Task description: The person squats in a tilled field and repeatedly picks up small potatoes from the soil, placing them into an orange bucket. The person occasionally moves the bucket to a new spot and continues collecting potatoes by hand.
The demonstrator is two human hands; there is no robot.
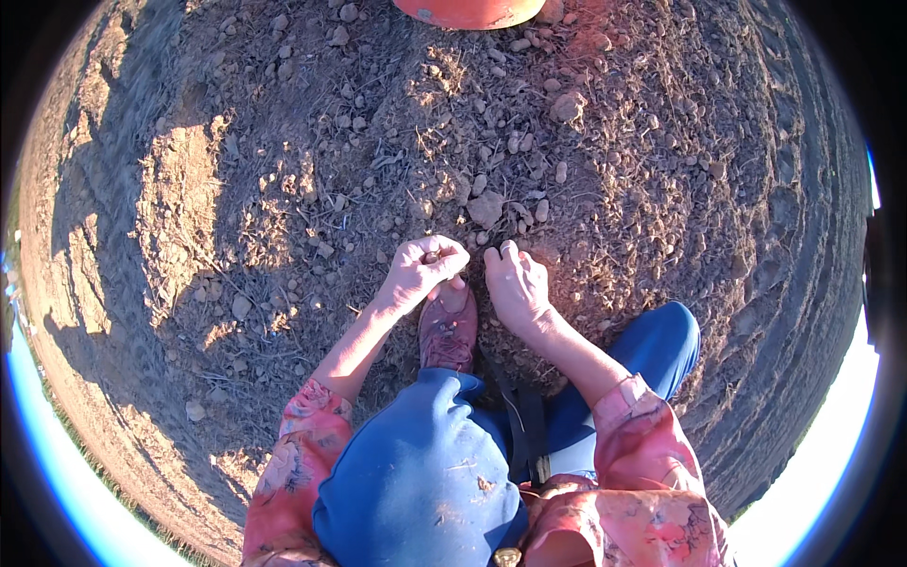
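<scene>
Just above the toe of a reddish lace-up shoe, my left hand is curled around a small brownish object, possibly a peanut pod. To its right, my right hand reaches down to the soil, palm down with fingers bent. A ring shows on one finger. Its fingertips are partly hidden, so I cannot tell if they hold anything. Beyond the hands lie a large clod and several pale pods, one a peanut-shaped pod and another pod.
An orange-red container stands at the top edge. Dry soil with clods, straw and plant debris surrounds me, including a bigger clod. My bent knee in blue trousers is low in view; the other knee is at the right.
</scene>
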